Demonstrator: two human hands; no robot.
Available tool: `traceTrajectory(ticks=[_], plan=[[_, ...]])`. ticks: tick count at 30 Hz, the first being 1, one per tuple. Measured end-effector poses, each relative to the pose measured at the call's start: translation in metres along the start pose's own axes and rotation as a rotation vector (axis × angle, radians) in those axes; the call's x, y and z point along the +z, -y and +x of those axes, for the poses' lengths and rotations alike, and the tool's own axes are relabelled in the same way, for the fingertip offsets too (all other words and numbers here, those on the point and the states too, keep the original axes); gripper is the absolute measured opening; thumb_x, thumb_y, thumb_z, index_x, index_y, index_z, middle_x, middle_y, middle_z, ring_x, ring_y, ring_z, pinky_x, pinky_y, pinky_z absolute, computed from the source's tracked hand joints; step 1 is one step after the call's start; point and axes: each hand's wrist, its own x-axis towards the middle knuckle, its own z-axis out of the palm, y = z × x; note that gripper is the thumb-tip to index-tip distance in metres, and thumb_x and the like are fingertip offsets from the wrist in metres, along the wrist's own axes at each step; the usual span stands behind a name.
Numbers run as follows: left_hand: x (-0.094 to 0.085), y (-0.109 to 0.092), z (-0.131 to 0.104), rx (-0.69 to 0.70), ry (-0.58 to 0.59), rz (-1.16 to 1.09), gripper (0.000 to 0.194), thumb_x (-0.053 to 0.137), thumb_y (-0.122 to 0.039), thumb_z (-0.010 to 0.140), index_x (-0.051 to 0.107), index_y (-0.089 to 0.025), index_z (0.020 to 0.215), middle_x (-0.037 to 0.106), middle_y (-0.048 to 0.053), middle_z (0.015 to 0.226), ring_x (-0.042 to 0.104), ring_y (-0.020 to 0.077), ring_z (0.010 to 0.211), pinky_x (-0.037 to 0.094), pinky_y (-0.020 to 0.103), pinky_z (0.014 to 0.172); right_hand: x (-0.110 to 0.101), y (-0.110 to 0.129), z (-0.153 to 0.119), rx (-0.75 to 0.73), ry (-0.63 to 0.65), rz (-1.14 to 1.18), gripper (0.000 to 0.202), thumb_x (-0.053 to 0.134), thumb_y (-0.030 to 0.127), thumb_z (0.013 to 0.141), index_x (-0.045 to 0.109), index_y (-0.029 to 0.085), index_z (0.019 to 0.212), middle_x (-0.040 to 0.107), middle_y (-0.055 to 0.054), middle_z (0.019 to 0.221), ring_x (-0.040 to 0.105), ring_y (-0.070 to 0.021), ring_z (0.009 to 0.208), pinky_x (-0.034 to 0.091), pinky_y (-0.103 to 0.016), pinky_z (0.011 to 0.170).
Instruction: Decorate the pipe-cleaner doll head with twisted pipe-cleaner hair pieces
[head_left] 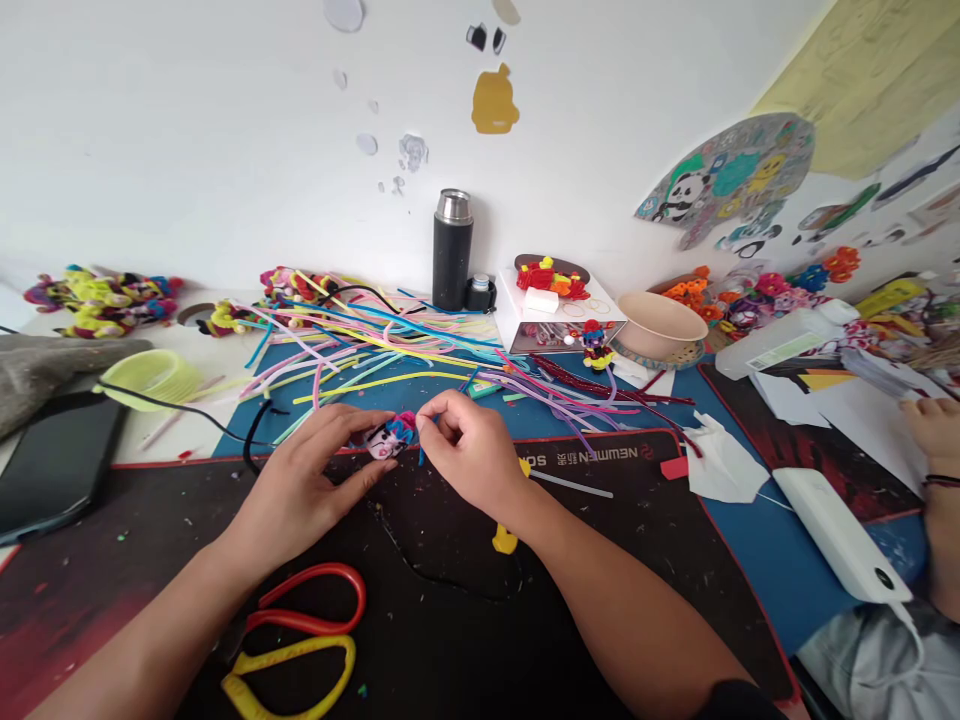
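Between the thumb and fingers of my left hand (319, 470) is a small doll head (385, 441) with a pale pink face, dark drawn features and blue and magenta hair. At the head's right side, my right hand (465, 450) is closed in a pinch by the magenta part; what its fingertips hold is too small to make out. Below the hands lies a thin black cord (442, 580) on the dark mat (600, 600). Scissors with one red and one yellow handle (300, 625) rest near my left forearm, which hides their blades.
Many coloured pipe cleaners (360, 345) spread behind my hands. A black thermos (452, 255), a white box (555, 310) and a beige bowl (660, 328) stand near the wall. At right are a white power bank (840, 535) and another person's hand (934, 435); a phone (60, 460) lies left.
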Motion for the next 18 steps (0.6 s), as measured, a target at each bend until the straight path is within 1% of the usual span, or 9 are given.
traceTrajectory(ticks=[4, 11, 15, 18], plan=[[0.0001, -0.0004, -0.0003, 0.001, -0.003, 0.001, 0.035, 0.074, -0.048, 0.099, 0.071, -0.032, 0.13, 0.078, 0.007, 0.116, 0.074, 0.031, 0.106, 0.061, 0.047, 0.095, -0.0016, -0.001, 0.0021, 0.041, 0.013, 0.078, 0.017, 0.063, 0.036, 0.098, 0.07, 0.022, 0.091, 0.054, 0.007, 0.06, 0.051, -0.0127, 0.054, 0.037, -0.028, 0.059], [-0.0005, -0.0028, 0.0001, 0.01, -0.012, 0.0, 0.034, 0.074, -0.047, 0.1, 0.07, -0.033, 0.13, 0.078, 0.008, 0.116, 0.075, 0.0314, 0.106, 0.061, 0.048, 0.095, -0.0038, -0.0017, 0.0046, 0.13, 0.023, 0.229, 0.017, 0.066, 0.038, 0.097, 0.069, 0.022, 0.095, 0.052, 0.007, 0.061, 0.049, -0.0132, 0.055, 0.037, -0.028, 0.057], [-0.0003, -0.0025, 0.0, 0.017, -0.005, 0.001, 0.034, 0.075, -0.046, 0.099, 0.071, -0.033, 0.13, 0.079, 0.007, 0.115, 0.075, 0.0313, 0.105, 0.061, 0.047, 0.095, -0.0053, -0.0018, 0.0056, 0.178, 0.064, 0.289, 0.021, 0.067, 0.043, 0.098, 0.071, 0.022, 0.099, 0.05, 0.006, 0.061, 0.046, -0.0133, 0.054, 0.036, -0.027, 0.055], [-0.0001, -0.0023, -0.0002, 0.022, -0.004, 0.005, 0.033, 0.074, -0.044, 0.1, 0.071, -0.032, 0.13, 0.078, 0.007, 0.115, 0.075, 0.0308, 0.106, 0.061, 0.046, 0.095, -0.0054, -0.0042, 0.006, 0.19, 0.091, 0.305, 0.024, 0.068, 0.046, 0.098, 0.072, 0.022, 0.1, 0.052, 0.005, 0.062, 0.047, -0.0136, 0.054, 0.036, -0.027, 0.053]])
